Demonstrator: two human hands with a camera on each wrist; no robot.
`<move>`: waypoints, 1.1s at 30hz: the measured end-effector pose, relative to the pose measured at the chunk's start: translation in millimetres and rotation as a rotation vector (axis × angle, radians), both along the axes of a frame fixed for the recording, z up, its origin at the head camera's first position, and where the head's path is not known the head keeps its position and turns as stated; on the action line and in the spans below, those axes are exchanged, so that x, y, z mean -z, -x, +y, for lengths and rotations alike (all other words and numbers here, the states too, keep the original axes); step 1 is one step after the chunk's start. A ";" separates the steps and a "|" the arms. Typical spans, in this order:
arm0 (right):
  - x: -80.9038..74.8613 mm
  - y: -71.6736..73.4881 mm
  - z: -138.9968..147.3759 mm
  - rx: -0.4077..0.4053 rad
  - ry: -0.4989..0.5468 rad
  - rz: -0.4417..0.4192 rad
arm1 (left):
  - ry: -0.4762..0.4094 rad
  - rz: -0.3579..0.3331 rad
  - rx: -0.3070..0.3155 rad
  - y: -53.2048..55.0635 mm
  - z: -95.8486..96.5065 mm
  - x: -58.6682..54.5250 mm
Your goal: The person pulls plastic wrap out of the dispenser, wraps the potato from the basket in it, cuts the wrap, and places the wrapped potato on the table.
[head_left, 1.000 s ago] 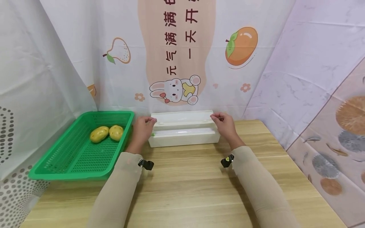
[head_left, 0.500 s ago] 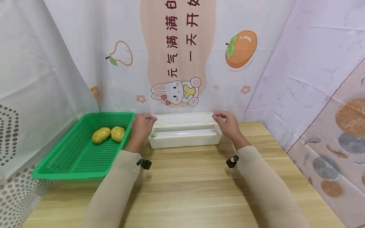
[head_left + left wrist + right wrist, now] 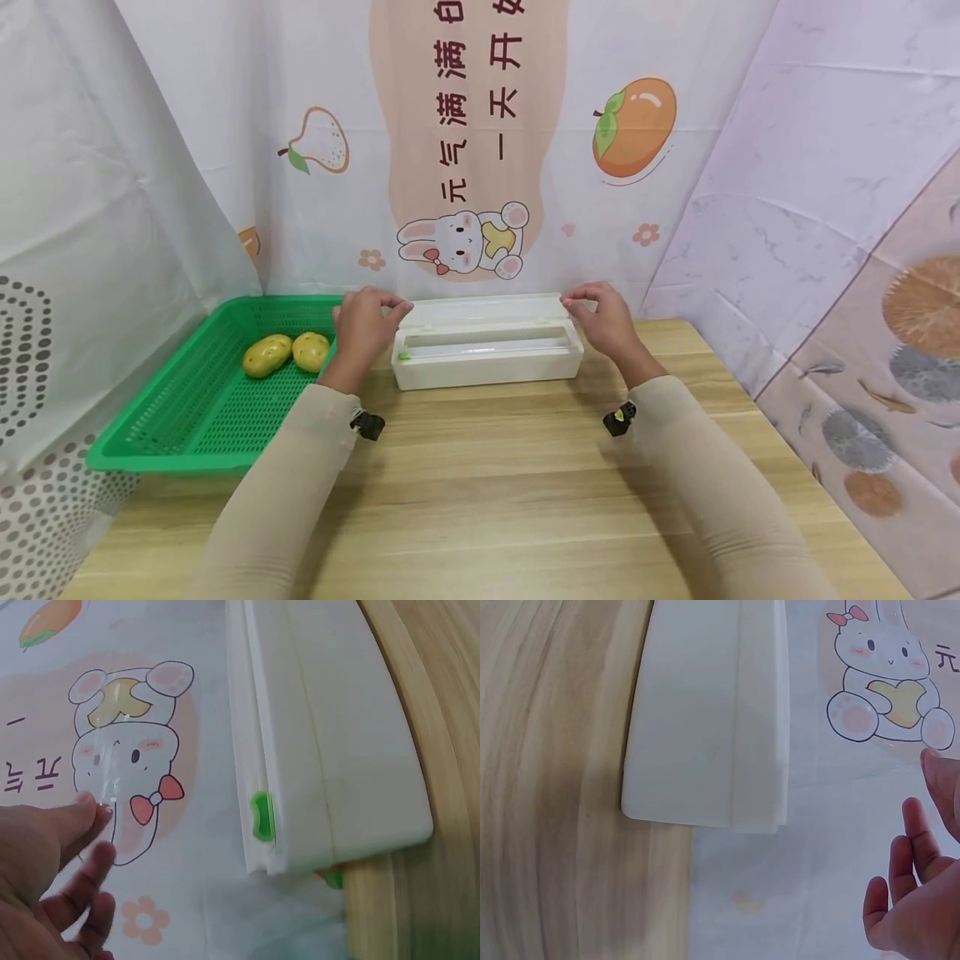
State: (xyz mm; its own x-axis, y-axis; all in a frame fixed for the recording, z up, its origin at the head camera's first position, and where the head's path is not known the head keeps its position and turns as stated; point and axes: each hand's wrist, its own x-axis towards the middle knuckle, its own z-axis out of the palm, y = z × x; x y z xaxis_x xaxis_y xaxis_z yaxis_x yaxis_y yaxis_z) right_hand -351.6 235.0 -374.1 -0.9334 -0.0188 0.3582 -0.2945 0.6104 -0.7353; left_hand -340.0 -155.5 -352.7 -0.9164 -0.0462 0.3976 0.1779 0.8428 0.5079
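Observation:
A long white cling film dispenser (image 3: 487,372) sits at the back of the table, its top slot facing up. A green slider (image 3: 262,816) shows at its left end. Clear film, seen mostly by its shine, stretches above the box between the two hands. My left hand (image 3: 365,327) pinches the film's left corner between thumb and index finger, just beyond the box's left end. At the other end, my right hand (image 3: 606,321) pinches the right corner, its remaining fingers (image 3: 900,866) loosely bent. Both hands are raised above the box.
To the left stands a green plastic basket (image 3: 180,460) with two potatoes, one potato (image 3: 267,356) beside the other potato (image 3: 311,352). A printed curtain (image 3: 315,225) hangs right behind the box. Wooden tabletop (image 3: 487,483) lies in front.
Both hands have risen a little toward the curtain and spread slightly apart, still holding the film. More of the dispenser's slot shows now. Box, basket and potatoes have stayed in place.

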 end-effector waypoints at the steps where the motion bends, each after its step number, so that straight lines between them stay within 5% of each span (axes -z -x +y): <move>1: -1.1 -0.4 -0.3 0.000 0.002 -0.005 | 0.012 0.000 0.014 0.3 -1.6 -1.1; 10: -11.9 -3.8 -0.9 0.006 -0.012 -0.006 | 0.188 -0.022 0.313 -1.0 -22.2 -20.6; 13: -14.5 -3.2 -1.8 0.009 -0.027 0.007 | 0.273 -0.012 0.365 -1.4 -24.3 -26.1; 16: -16.5 -2.5 -2.8 0.011 -0.033 0.021 | 0.334 0.007 0.344 -2.1 -23.6 -30.5; 26: -24.3 -1.0 -0.6 0.008 -0.064 0.092 | 0.342 0.081 0.123 -1.9 -15.9 -39.5; 33: -32.6 -2.3 0.6 0.004 -0.088 0.109 | 0.320 0.068 0.071 -1.8 -11.6 -46.4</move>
